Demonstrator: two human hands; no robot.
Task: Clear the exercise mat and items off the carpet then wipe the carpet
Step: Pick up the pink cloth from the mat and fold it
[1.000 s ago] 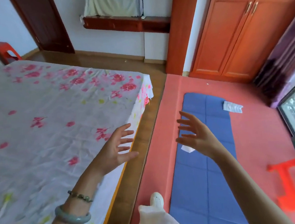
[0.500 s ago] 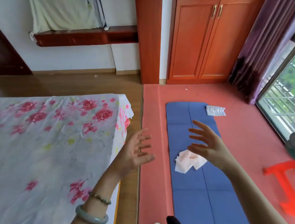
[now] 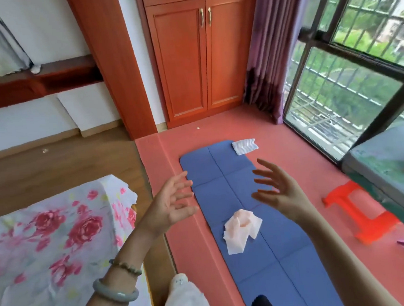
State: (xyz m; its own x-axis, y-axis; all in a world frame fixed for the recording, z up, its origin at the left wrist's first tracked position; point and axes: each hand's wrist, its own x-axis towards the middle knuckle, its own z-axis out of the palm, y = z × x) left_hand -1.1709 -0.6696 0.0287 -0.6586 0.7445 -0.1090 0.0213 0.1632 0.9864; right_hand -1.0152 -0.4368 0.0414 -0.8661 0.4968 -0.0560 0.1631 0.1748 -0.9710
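A rose-sheeted bed [image 3: 45, 239] sits left, a wooden wardrobe [image 3: 195, 60] ahead (purple curtain [image 3: 270, 49] beside it).

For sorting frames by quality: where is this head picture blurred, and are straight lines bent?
Head view: the shelf and wall at far left are smeared; the exercise mat, left hand and right hand are fairly sharp; daylight enters by the window at right; the wardrobe and window bars lean, wide-angle distortion.

Wrist of left hand [image 3: 173, 204]: pale green bangle [image 3: 118, 296]; beaded bracelet [image 3: 126, 266]
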